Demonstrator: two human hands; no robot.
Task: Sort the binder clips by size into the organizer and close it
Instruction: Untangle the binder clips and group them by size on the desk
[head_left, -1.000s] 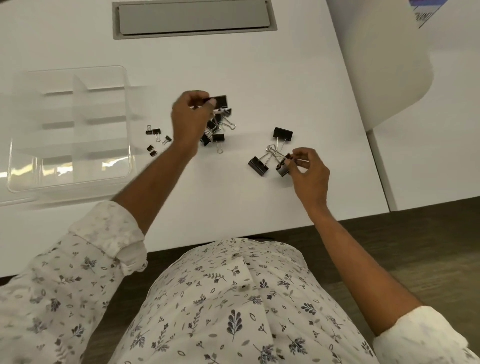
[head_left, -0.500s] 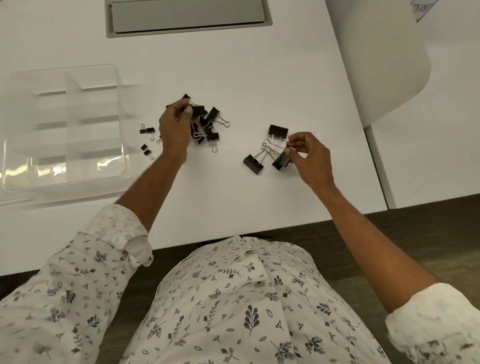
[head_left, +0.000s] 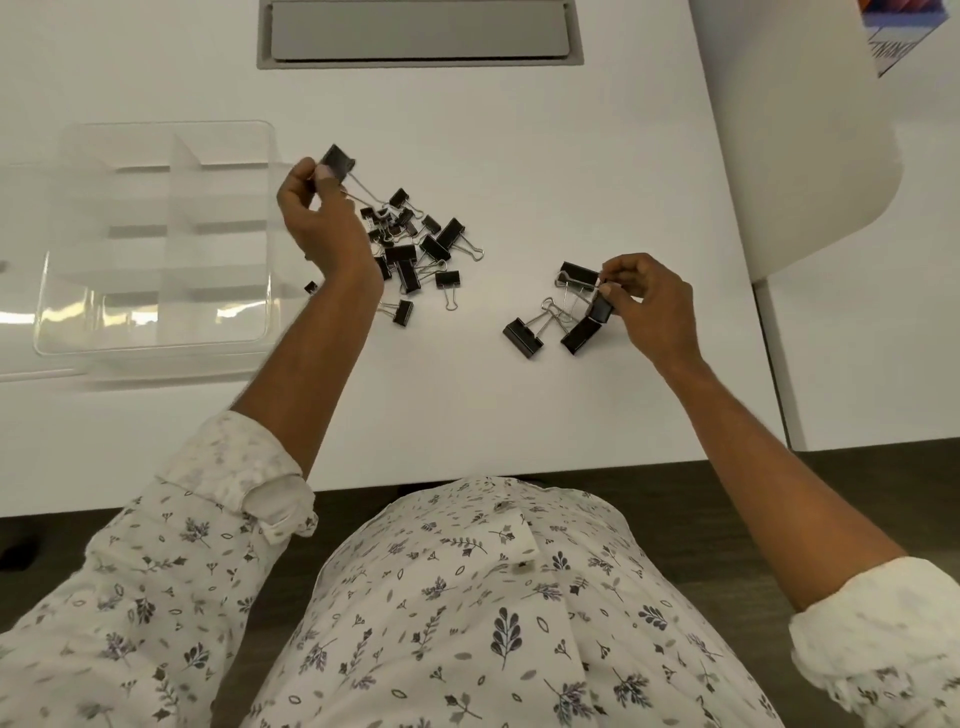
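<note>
Over a white desk (head_left: 519, 130) with a grey recessed hatch (head_left: 415, 31) at its far edge, a white curved chair back (head_left: 795, 130) to the right and dark floor (head_left: 675, 499) along the near side, a person in a leaf-print shirt (head_left: 467, 623) works with both hands. All the binder clips are black with silver wire handles. One large clip (head_left: 337, 162) is held off the surface in the left hand (head_left: 322, 228), its wire handles trailing down to the right. Just right of that hand lies a loose mixed pile (head_left: 410, 249) of small and medium clips, some overlapping, and one tiny clip (head_left: 310, 287) shows at the left side of the wrist. Well to the right, a separate group of large clips (head_left: 540, 327) lies with handles tangled, touching the clip (head_left: 601, 307) that the right hand (head_left: 649, 306) has by its handle. A clear plastic organizer (head_left: 156, 343) with dividers sits open at the left of the desk, near the left hand. The left hand is raised, fingers curled, thumb and fingertips pinching its clip at the body. The right hand hovers low, fingers bent, thumb and forefinger pinching the wire. Both sleeves are rolled to the elbow.
</note>
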